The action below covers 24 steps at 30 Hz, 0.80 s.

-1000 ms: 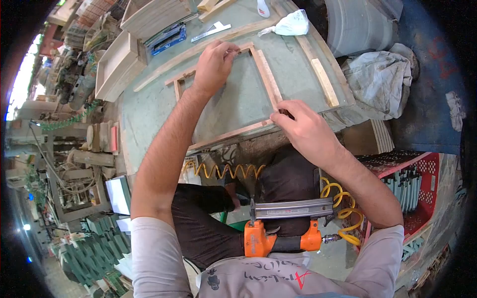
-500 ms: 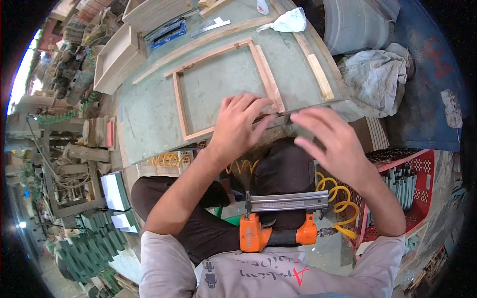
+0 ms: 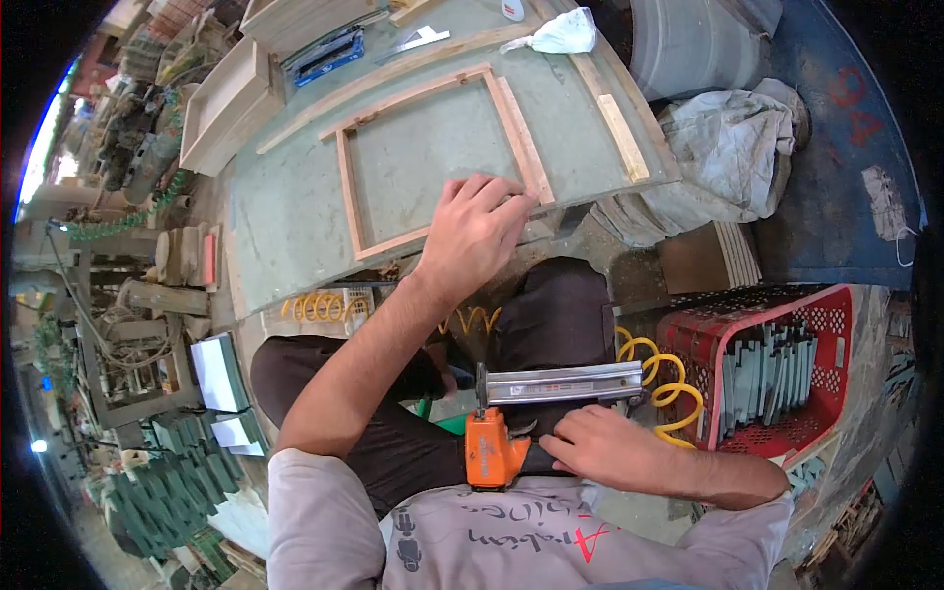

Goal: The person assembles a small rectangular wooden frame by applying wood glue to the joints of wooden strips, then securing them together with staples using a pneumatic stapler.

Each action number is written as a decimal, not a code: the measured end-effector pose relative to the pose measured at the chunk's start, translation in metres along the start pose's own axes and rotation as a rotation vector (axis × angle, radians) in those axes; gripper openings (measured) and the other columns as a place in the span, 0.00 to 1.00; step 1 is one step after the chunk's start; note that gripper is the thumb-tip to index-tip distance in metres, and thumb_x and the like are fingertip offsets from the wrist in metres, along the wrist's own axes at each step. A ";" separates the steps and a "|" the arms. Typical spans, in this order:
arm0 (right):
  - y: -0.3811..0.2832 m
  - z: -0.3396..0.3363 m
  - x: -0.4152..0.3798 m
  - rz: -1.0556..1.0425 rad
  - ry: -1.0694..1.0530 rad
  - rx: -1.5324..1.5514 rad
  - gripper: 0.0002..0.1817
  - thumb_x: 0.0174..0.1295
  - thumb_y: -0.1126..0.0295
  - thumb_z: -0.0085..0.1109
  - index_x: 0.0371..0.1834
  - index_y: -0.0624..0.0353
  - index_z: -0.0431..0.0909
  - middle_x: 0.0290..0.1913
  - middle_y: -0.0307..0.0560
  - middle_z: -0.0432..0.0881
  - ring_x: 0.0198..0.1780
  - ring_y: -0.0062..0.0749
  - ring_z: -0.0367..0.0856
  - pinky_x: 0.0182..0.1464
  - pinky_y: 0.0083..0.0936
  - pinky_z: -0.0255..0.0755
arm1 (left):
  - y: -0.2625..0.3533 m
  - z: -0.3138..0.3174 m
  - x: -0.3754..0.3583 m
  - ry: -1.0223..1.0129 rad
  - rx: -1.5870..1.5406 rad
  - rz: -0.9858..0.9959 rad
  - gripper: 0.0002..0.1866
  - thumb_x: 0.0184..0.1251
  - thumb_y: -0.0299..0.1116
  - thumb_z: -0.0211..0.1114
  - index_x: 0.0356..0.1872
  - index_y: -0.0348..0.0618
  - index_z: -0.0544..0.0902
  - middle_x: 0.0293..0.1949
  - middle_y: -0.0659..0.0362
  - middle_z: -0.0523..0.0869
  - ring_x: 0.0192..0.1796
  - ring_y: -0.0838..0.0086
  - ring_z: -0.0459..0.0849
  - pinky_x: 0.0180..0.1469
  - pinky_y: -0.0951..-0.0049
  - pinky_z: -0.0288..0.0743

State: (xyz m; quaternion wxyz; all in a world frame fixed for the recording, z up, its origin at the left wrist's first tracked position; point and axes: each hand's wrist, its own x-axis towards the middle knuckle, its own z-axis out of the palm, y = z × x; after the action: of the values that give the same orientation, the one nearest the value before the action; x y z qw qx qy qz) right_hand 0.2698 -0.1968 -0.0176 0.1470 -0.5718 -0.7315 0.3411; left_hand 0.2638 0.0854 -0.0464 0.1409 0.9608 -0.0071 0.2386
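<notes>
A rectangular wooden frame (image 3: 347, 192) lies on the grey-green tabletop (image 3: 285, 226). My left hand (image 3: 474, 231) is at the frame's near right corner, its fingers closed on the frame there; the exact grip is hidden behind the knuckles. An orange nail gun (image 3: 489, 447) with a long silver magazine (image 3: 565, 383) rests on my lap. My right hand (image 3: 595, 444) lies over the gun's black handle, fingers curled round it. The coiled yellow hose (image 3: 678, 393) runs beside the gun on the right.
Wooden drawer boxes (image 3: 228, 103), a blue box (image 3: 329, 57), a metal square (image 3: 413, 41) and a white bag (image 3: 565, 32) are on the table's far part. At the right are a red crate (image 3: 836, 374) of green-grey pieces and a cloth sack (image 3: 728, 147). A loose strip (image 3: 622, 138) lies nearby.
My right hand has come down from beside the table edge onto the nail gun's handle. My left hand has stayed by the frame's corner, its fingers more closed. The view has shifted slightly.
</notes>
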 end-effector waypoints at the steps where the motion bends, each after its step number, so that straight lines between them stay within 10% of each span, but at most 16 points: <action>1: -0.005 0.005 -0.002 0.020 -0.043 -0.013 0.22 0.59 0.61 0.61 0.52 0.61 0.72 0.38 0.47 0.75 0.44 0.40 0.77 0.47 0.35 0.71 | 0.000 0.001 -0.001 0.003 -0.025 -0.010 0.08 0.60 0.27 0.65 0.41 0.43 0.83 0.39 0.60 0.83 0.45 0.66 0.79 0.48 0.66 0.70; 11: -0.035 0.036 -0.003 0.302 0.049 -0.208 0.41 0.54 0.74 0.57 0.75 0.59 0.54 0.29 0.47 0.73 0.31 0.38 0.76 0.34 0.31 0.74 | 0.001 0.002 0.001 0.005 -0.158 -0.141 0.09 0.60 0.27 0.66 0.41 0.43 0.83 0.41 0.58 0.84 0.47 0.63 0.80 0.53 0.64 0.72; 24: 0.006 0.017 -0.016 0.156 0.133 -0.339 0.38 0.50 0.72 0.55 0.71 0.50 0.63 0.24 0.38 0.72 0.27 0.34 0.75 0.32 0.31 0.72 | -0.005 0.006 -0.004 0.020 -0.133 -0.080 0.07 0.61 0.27 0.66 0.39 0.44 0.84 0.41 0.58 0.84 0.48 0.63 0.80 0.53 0.64 0.73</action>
State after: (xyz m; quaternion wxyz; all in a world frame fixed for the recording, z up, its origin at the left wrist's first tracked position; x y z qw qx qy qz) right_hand 0.2691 -0.2165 -0.0311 0.0698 -0.6644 -0.7207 0.1850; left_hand 0.2637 0.0881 -0.0542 0.2139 0.9464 0.0172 0.2414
